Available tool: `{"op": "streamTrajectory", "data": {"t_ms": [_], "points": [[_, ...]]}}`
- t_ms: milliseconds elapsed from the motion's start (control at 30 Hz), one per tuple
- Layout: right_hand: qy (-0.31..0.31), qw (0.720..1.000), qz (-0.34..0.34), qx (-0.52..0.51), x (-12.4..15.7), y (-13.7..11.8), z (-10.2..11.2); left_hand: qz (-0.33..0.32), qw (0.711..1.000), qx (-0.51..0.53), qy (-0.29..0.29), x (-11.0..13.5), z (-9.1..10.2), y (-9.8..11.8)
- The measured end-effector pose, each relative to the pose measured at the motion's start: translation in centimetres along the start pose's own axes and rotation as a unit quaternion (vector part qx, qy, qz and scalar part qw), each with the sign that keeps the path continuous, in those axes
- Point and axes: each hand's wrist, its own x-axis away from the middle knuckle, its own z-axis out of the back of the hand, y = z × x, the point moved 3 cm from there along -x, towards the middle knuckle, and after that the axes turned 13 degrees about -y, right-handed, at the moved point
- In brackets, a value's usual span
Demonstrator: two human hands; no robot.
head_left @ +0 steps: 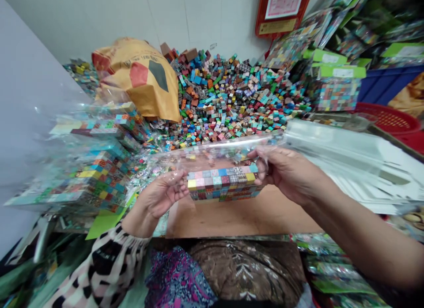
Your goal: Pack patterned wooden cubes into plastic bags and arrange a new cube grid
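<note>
A clear plastic bag (215, 150) stretches between my two hands above a brown board (212, 219). A neat block of small patterned cubes (225, 182) sits below its upper edge, apparently inside the film. My left hand (164, 193) is closed at the left end of the block, with thumb and forefinger pinching the film. At the right end, my right hand (281, 171) is closed on the bag, its fingers curled beside the cubes. The bag's lower part is hard to make out against the block.
Loose cubes (228, 100) are heaped against the wall, with a yellow sack (142, 78) on the left. Bagged cube blocks (99, 175) are stacked at left. White sheets (357, 162) lie at right, near a red basket (387, 118) and a blue bin (380, 85).
</note>
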Motion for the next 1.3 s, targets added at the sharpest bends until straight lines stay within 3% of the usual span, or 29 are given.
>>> {"op": "streamTrajectory", "data": {"t_ms": [133, 400, 833, 1067, 1300], "points": [[0.007, 0.999, -0.028, 0.026, -0.2, 0.0, 0.1, 0.005, 1.000, -0.009, -0.009, -0.1, 0.3, 0.0], [0.021, 0.995, -0.067, 0.071, -0.7, 0.6, 1.3, -0.008, 1.000, -0.016, 0.025, -1.3, 0.6, -0.3], [-0.019, 0.985, -0.108, 0.130, -1.3, 0.3, 2.8, 0.011, 1.000, -0.017, 0.016, -1.7, 0.9, -0.9], [-0.038, 0.961, -0.004, 0.273, -1.4, -0.1, 3.3, 0.019, 0.999, -0.025, 0.011, -2.1, 2.2, -1.0], [-0.068, 0.954, -0.009, 0.291, -1.8, 0.1, 4.1, 0.032, 0.999, -0.040, -0.018, -2.4, 3.0, -1.2]]}}
